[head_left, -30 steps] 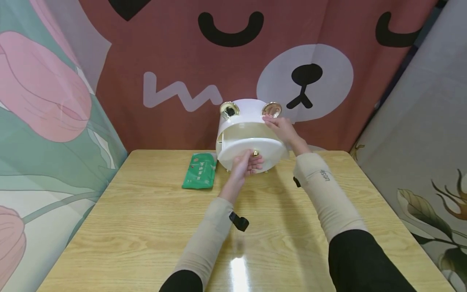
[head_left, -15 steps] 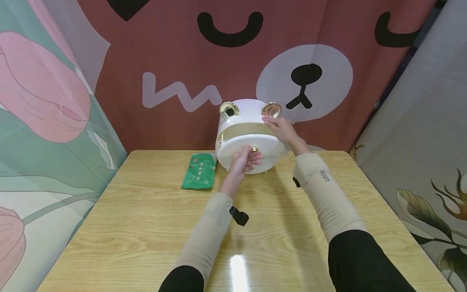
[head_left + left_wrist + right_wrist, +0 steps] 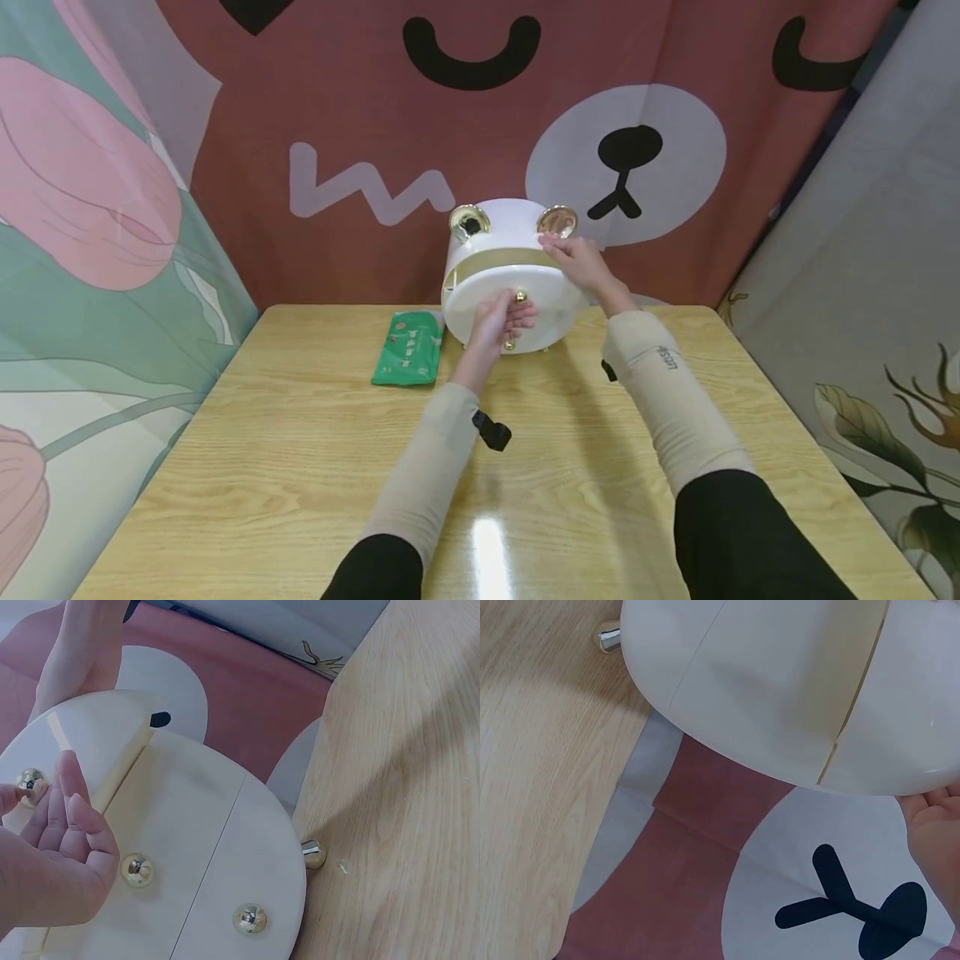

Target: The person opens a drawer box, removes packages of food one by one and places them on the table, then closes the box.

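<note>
A white round-fronted drawer box (image 3: 517, 223) with gold ear-like discs stands at the back of the table. Its top drawer is partly out, with a cream gap above the front. My left hand (image 3: 495, 321) pinches the gold knob (image 3: 31, 786) of that drawer, the other fingers extended beside it. Below it, a middle knob (image 3: 137, 870) and a lower knob (image 3: 250, 919) sit on the drawer fronts. My right hand (image 3: 581, 262) holds the upper right edge of the box, fingertips at the base of the right gold disc (image 3: 557, 220); the right wrist view hides most of its fingers behind the box.
A green packet (image 3: 408, 350) lies on the wooden table (image 3: 300, 467), just left of the box. Short gold feet (image 3: 313, 853) hold the box up. Behind the table hangs a brown curtain (image 3: 360, 267) with a bear print.
My left hand has moved away from me with the knob, and the top drawer has slid further in, narrowing the gap above it. The right hand has stayed in place.
</note>
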Demonstrator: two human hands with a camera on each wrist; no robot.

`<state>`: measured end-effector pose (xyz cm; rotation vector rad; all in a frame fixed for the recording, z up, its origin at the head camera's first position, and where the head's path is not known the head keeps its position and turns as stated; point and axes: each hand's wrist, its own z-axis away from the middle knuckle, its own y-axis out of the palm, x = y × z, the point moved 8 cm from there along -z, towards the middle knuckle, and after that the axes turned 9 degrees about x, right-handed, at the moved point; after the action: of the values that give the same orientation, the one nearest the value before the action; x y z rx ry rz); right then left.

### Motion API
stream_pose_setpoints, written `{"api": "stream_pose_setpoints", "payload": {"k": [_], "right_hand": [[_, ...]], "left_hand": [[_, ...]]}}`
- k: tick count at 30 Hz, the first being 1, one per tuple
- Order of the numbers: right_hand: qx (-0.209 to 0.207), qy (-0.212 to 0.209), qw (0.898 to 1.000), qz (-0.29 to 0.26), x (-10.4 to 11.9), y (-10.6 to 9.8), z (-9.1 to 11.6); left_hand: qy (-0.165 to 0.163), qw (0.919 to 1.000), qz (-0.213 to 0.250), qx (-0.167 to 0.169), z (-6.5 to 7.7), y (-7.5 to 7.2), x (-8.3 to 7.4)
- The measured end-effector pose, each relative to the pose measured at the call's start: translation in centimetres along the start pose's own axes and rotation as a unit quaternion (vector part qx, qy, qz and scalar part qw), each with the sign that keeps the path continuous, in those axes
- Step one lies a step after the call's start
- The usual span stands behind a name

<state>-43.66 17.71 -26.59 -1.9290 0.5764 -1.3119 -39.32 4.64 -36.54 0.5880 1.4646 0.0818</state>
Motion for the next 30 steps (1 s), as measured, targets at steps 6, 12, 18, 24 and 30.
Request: {"api": "stream_pose_setpoints", "payload": {"k": [6,12,18,24,30], "right_hand": [[-0.002,-0.009,1.0,0.002,0.3,-0.2,0.0],[-0.004,-0.011,1.0,-0.005,0.3,-0.1,0.1],[-0.004,-0.009,1.0,0.001,0.3,-0.1,0.1],[-0.009,0.007,1.0,-0.002,0.1,-0.1,0.0],[-0.029,-0.004,1.0,0.004,0.3,-0.3,0.0]], "left_hand": [[-0.007,0.9999,-0.009,-0.003,-0.4,-0.2,-0.2],[-0.017,0.9997,-0.018,-0.005,-0.6,-0.2,-0.3],[-0.027,0.9996,-0.012,-0.006,-1.0,-0.4,-0.3],[-0.039,0.999,-0.022,-0.007,-1.3,-0.5,-0.5],[-0.055,0.9977,-0.04,-0.008,-1.3,-0.4,-0.9]]}}
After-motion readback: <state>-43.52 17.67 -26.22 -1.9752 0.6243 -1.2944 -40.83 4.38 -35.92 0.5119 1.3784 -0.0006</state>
